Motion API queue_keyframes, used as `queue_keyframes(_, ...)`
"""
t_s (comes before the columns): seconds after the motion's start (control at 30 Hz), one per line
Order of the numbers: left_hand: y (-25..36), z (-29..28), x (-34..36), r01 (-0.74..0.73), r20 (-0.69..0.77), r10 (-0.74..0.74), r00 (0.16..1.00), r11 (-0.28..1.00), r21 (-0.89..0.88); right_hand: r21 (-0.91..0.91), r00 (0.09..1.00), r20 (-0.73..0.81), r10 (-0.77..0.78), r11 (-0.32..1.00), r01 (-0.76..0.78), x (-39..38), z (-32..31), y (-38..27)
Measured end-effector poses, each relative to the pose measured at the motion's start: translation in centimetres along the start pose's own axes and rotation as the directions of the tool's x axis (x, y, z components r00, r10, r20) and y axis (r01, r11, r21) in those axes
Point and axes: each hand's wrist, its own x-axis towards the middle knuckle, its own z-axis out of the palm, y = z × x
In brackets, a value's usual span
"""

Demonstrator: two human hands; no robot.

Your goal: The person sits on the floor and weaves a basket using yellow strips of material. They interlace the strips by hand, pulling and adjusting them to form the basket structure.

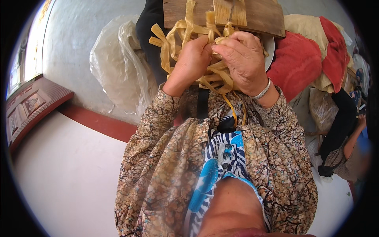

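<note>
Tan strips point(170, 43) of straw-like fibre hang in loops and loose ends over my lap, below a brown wooden board point(265, 17). My left hand point(191, 61) is closed on some of the strips at the middle top. My right hand point(246, 63), with a silver bracelet point(261, 91) at the wrist, pinches the strips right beside it, close to a knotted bunch point(228, 31) under the board. The exact piece between my fingertips is partly hidden. Behind my right hand shows the rim of a round metal pan point(271, 53).
Crumpled translucent plastic point(114, 63) lies at left, near a carved wooden door point(33, 106). Red cloth point(294, 67) and beige fabric point(299, 24) are at right. Another person's bare arm point(351, 140) and a dark-clothed leg point(333, 130) show at the far right, beside a plastic bag point(319, 108).
</note>
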Motion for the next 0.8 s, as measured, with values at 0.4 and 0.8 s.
queue_keyframes(0.4,1.5,1.8,-0.7,-0.070,-0.077,0.083,0.994,0.984,0.162,0.231,0.905,0.043,0.423,0.877,-0.421,-2.9,2.0,1.6)
queue_keyframes(0.8,1.9,2.5,0.3,-0.445,-0.177,0.539,0.824,0.808,0.387,0.856,0.500,0.517,0.695,-0.424,-0.295,-3.8,4.3,2.6)
